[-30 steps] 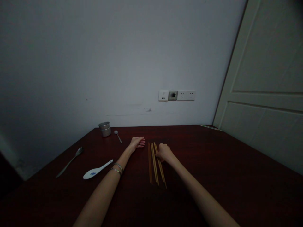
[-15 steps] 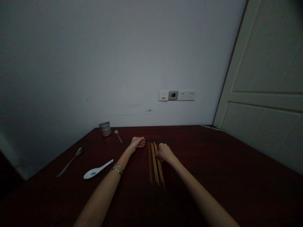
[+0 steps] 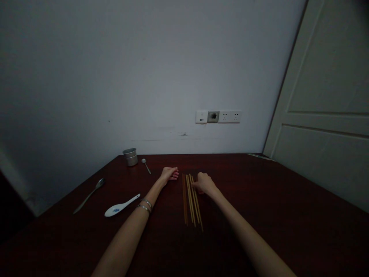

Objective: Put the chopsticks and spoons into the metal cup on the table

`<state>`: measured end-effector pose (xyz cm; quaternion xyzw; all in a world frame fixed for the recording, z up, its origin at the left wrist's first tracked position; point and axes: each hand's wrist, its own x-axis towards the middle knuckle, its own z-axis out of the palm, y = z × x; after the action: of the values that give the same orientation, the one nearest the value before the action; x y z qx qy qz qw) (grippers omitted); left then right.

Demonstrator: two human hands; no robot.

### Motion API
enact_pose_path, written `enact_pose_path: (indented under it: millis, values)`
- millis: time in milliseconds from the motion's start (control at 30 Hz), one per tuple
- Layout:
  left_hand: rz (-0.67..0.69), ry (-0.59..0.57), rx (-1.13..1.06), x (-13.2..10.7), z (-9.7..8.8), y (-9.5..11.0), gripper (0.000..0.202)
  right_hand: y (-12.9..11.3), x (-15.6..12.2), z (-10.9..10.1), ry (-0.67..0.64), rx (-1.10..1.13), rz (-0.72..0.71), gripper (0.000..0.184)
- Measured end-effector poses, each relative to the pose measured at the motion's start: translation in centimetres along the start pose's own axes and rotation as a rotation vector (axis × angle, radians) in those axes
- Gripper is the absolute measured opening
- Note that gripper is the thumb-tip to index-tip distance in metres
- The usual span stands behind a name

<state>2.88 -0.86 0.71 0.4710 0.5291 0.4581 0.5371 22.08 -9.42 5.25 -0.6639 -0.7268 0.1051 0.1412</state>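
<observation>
Several wooden chopsticks (image 3: 189,202) lie side by side on the dark red table (image 3: 276,207), darker brown ones at left and lighter ones at right. My right hand (image 3: 205,183) rests at the upper right of the bundle, its thumb by the rightmost light chopstick. Its fingers are bent and partly hidden, and no chopstick shows in its grasp. To the left of the bundle, my left hand (image 3: 169,174) lies on its side with fingers loosely curved and holds nothing.
At left lie a white soup spoon (image 3: 122,206) with a blue mark and a metal fork (image 3: 90,195). Farther back are a small metal spoon (image 3: 146,166) and a metal cup (image 3: 130,157). A wall with sockets (image 3: 230,117) rises behind the table.
My right hand has drawn back slightly from the light chopsticks, leaving more of them uncovered. My left hand keeps its place. The whole view has shifted a little.
</observation>
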Motion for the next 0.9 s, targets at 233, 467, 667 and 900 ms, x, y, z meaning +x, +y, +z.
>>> enact_pose_path:
  millis: [233,467,667,900]
  values:
    - [-0.001,-0.009,0.014,0.0,0.0,-0.2,0.021,3.8,2.4,0.6,0.192,-0.131,-0.041,0.032]
    - [-0.008,0.019,0.048,-0.8,0.4,0.2,0.017,8.4,4.8,3.2,0.216,-0.127,-0.133,0.041]
    - [-0.024,0.039,0.086,-0.9,0.8,0.3,0.015,9.3,5.2,4.1,0.258,-0.147,-0.204,0.041]
    - [-0.034,0.074,0.129,-1.0,1.1,0.4,0.014,9.1,4.9,4.2,0.303,-0.195,-0.252,0.04]
